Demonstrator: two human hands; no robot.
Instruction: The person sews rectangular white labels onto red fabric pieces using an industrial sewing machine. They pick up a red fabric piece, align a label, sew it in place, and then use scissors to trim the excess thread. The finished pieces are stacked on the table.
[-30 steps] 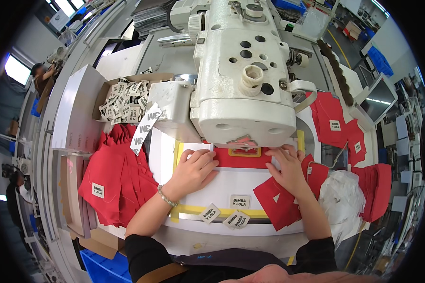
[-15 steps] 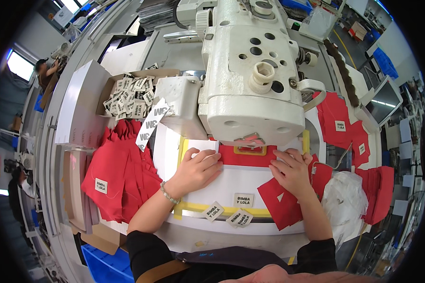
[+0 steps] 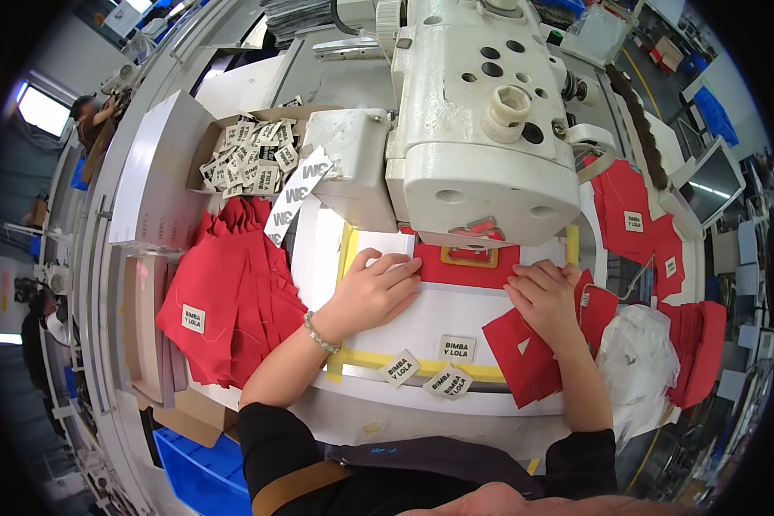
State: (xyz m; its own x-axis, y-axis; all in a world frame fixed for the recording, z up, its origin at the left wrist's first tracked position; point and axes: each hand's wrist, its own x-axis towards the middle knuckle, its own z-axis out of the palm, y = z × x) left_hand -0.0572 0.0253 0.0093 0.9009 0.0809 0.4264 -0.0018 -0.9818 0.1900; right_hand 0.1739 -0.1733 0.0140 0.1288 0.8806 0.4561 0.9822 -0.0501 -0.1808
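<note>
A red fabric piece (image 3: 456, 272) lies flat on the white work plate (image 3: 443, 311) below the sewing machine head (image 3: 490, 185). Over the fabric's middle sits a small yellow-edged frame (image 3: 468, 258), partly hidden by the machine. My left hand (image 3: 375, 290) rests at the fabric's left edge, fingers extended and slightly bent, fingertips at the cloth. At the right edge, my right hand (image 3: 543, 297) lies with bent fingers against the cloth, not wrapped round it. Square white labels (image 3: 457, 348) lie in front of the hands. A red piece (image 3: 523, 357) lies partly under my right forearm.
Left stand a heap of red fabric pieces (image 3: 232, 301) and a cardboard box of labels (image 3: 254, 155). A clear plastic bag (image 3: 635, 361), folded red fabric (image 3: 695, 353) and labelled red pieces (image 3: 623, 211) lie right. A blue crate (image 3: 199, 473) stands low left.
The whole scene has shifted slightly right and up in the picture as the head moved. Both hands keep their places beside the red fabric piece, with little visible finger movement.
</note>
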